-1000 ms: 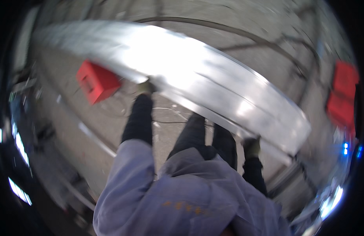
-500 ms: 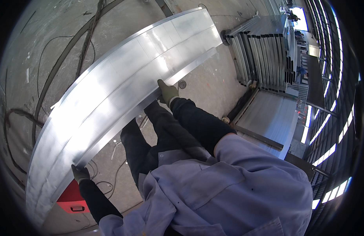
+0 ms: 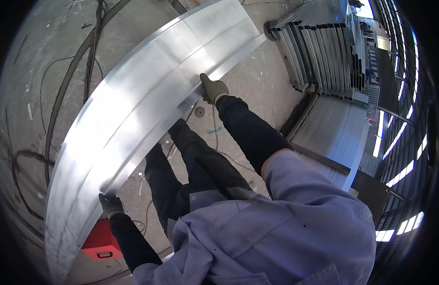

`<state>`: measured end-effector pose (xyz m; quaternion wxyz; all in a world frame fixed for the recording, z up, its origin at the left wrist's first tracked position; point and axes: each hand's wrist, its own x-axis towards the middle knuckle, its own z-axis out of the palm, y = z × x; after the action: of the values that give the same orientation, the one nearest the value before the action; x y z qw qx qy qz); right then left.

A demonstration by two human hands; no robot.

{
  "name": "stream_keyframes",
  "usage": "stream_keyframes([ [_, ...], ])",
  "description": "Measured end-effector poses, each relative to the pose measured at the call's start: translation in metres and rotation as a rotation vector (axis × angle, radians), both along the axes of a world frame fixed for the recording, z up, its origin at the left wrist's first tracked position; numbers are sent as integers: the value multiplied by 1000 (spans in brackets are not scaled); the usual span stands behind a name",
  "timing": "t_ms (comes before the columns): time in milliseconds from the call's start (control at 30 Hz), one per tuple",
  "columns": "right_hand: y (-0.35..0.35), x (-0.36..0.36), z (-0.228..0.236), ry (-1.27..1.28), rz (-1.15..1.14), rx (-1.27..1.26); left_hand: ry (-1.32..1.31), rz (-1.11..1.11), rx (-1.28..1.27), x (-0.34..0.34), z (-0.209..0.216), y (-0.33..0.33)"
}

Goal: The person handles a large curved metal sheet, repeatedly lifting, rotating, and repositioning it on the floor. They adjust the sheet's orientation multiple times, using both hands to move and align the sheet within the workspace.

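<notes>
A long, shiny silver metal panel (image 3: 148, 90) with a raised lip stretches diagonally from the lower left to the upper middle. Both my gloved hands grip its near edge, thumbs on top and the fingers mostly hidden beneath. My left hand (image 3: 111, 205), in a dark glove, holds it toward the lower end. Farther up the same edge, my right hand (image 3: 214, 89) holds it in an olive-green glove. The panel appears raised above the concrete floor, in front of my legs.
Under the panel's lower end sits a red case (image 3: 103, 241) with a black handle. Stacked metal panels (image 3: 324, 57) stand at the upper right, with a flat metal sheet stack (image 3: 331, 126) nearer me. Dark cables (image 3: 63, 95) cross the floor on the left; thin wires trail near my feet.
My right hand and the panel's far end have moved up and slightly right in view. My left hand has shifted right and a little up. Both hands keep their hold.
</notes>
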<state>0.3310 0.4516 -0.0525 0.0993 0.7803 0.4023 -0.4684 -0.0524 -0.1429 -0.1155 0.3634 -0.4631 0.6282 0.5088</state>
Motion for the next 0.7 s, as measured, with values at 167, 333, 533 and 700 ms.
stream_keyframes([
  [167,14,3,-6,-39,84,-21,-37,-80,-149,-10,-8,9],
  [333,11,-7,-1,-56,159,47,-57,-191,-166,-23,-9,-5],
  [533,12,-6,-20,-143,187,34,-89,-511,-99,-37,-18,-17],
  [700,3,4,-45,-169,425,33,-85,-516,-103,-43,-16,-18],
])
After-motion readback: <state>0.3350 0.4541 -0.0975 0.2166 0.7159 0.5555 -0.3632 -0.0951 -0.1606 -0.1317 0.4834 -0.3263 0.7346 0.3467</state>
